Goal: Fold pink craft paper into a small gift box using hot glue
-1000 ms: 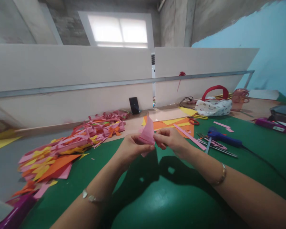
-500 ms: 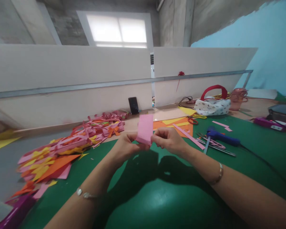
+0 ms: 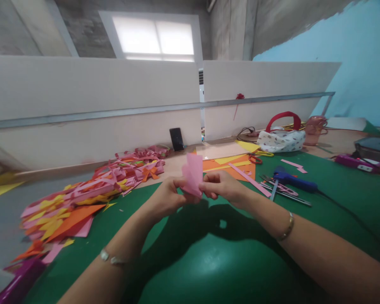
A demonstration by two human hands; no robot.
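A small piece of pink paper [image 3: 192, 172] stands upright between both hands, a little above the green mat [image 3: 215, 261]. My left hand [image 3: 166, 196] pinches its lower left side with thumb and fingers closed. My right hand [image 3: 223, 185] pinches the lower right side the same way. The paper shows folds and its top edge is uneven. Both wrists wear thin bracelets.
A heap of pink, orange and yellow paper shapes [image 3: 82, 196] lies to the left. Flat orange and yellow sheets [image 3: 234, 164] lie beyond the hands. A blue glue gun [image 3: 293, 180], scissors [image 3: 277, 188], a fabric bag with red handles [image 3: 281, 137] and a phone [image 3: 176, 139] stand further back.
The pink paper went from a pointed folded shape to a flat rectangle, and now shows folded layers again. Both hands have stayed pinched on it in nearly the same place.
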